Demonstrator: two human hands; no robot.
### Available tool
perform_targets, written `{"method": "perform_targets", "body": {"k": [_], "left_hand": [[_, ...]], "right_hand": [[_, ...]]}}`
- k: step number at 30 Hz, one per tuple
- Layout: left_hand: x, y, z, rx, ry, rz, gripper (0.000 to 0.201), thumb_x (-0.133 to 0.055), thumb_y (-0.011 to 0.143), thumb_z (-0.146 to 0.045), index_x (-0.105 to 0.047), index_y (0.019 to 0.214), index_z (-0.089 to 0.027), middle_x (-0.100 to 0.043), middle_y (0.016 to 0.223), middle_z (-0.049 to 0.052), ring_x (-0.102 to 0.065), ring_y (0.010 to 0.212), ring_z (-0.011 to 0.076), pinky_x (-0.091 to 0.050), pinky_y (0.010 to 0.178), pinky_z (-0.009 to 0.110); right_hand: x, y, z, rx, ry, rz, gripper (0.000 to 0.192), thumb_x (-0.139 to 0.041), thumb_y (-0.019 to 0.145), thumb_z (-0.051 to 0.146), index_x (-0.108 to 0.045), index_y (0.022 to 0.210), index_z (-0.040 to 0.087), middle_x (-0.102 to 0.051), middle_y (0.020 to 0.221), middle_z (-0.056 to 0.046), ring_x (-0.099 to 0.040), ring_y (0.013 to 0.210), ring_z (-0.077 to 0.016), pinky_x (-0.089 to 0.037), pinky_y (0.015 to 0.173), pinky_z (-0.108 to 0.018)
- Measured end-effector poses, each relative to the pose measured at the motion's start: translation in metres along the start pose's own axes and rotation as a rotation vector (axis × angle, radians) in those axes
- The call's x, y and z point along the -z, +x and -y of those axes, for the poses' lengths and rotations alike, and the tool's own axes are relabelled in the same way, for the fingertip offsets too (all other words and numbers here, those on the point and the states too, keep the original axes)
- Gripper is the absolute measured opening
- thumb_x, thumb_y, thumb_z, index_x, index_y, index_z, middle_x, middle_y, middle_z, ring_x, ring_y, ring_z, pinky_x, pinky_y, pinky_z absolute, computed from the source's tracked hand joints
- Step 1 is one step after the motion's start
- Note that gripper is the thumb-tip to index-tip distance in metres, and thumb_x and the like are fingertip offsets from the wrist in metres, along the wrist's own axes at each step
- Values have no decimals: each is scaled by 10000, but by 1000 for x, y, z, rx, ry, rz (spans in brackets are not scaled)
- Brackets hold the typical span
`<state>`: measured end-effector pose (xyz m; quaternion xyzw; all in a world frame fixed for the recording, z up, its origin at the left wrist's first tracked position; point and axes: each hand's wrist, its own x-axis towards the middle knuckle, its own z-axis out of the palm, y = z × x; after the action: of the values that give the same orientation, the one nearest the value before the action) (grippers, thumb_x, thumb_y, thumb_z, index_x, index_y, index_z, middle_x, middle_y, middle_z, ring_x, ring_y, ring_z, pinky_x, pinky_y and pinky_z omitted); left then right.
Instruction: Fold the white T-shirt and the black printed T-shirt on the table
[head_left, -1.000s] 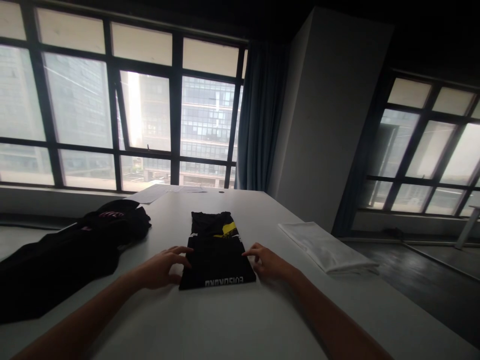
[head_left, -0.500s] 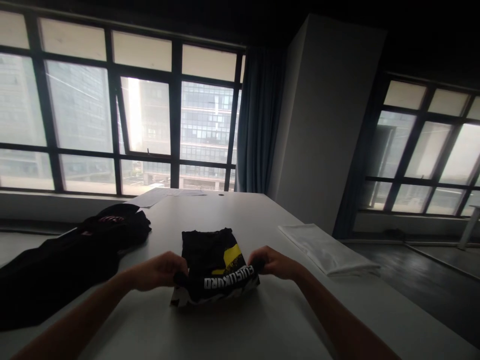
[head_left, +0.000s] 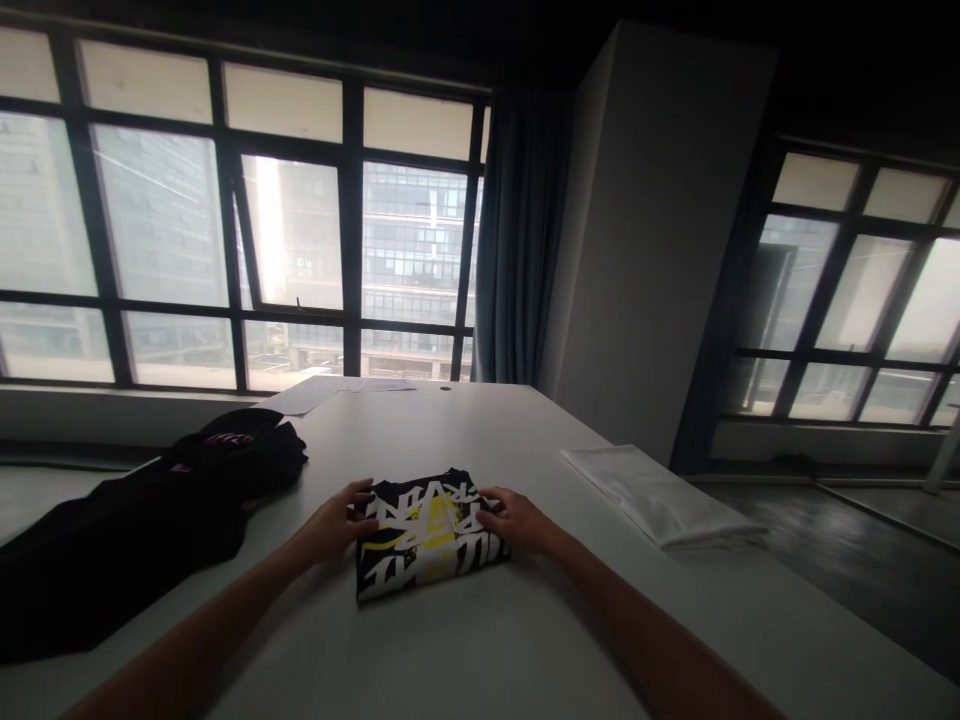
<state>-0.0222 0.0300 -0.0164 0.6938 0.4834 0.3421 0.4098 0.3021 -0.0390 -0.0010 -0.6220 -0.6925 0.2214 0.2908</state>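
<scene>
On the white table [head_left: 480, 640] by the windows, your left hand [head_left: 334, 522] and right hand [head_left: 517, 520], fingers spread, flank the folded black shirt [head_left: 427, 530]; the fold looks finished, so flatten it evenly next.

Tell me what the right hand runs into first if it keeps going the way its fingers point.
The right hand points left across the folded black shirt it rests on. Going straight on, it would most likely meet the left hand at the shirt's opposite edge, though depth is hard to judge.
</scene>
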Motion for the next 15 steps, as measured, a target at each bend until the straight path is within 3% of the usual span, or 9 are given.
{"method": "perform_targets", "body": {"k": [4, 10, 15], "left_hand": [[-5, -6, -10, -89, 221, -50, 641, -686, 648, -264, -606, 1278, -174, -675, 1170, 110, -668, 849, 218, -579, 735, 340], [-3, -9, -18, -341, 162, -179, 433, -577, 706, -341, -705, 1090, -190, -564, 1357, 97, -681, 835, 188, -595, 751, 351], [-9, -4, -2, -295, 281, -124, 368, -627, 663, -345, -758, 969, -185, -645, 1248, 120, -692, 839, 224, -582, 798, 376]], "right_hand": [[1, -10, 1, 69, -96, -10, 433, -662, 792, 396, -694, 1159, 169, -658, 1196, -121, -646, 1006, -242, -500, 907, -356], [-11, -3, 3, 191, -4, -153, 350, -612, 756, 190, -734, 1082, 153, -674, 1169, -102, -653, 997, -209, -519, 888, -292], [-22, -1, 4, 137, -64, -222, 389, -609, 784, 224, -707, 1145, 119, -679, 1156, -133, -643, 1032, -222, -485, 952, -308]]}}
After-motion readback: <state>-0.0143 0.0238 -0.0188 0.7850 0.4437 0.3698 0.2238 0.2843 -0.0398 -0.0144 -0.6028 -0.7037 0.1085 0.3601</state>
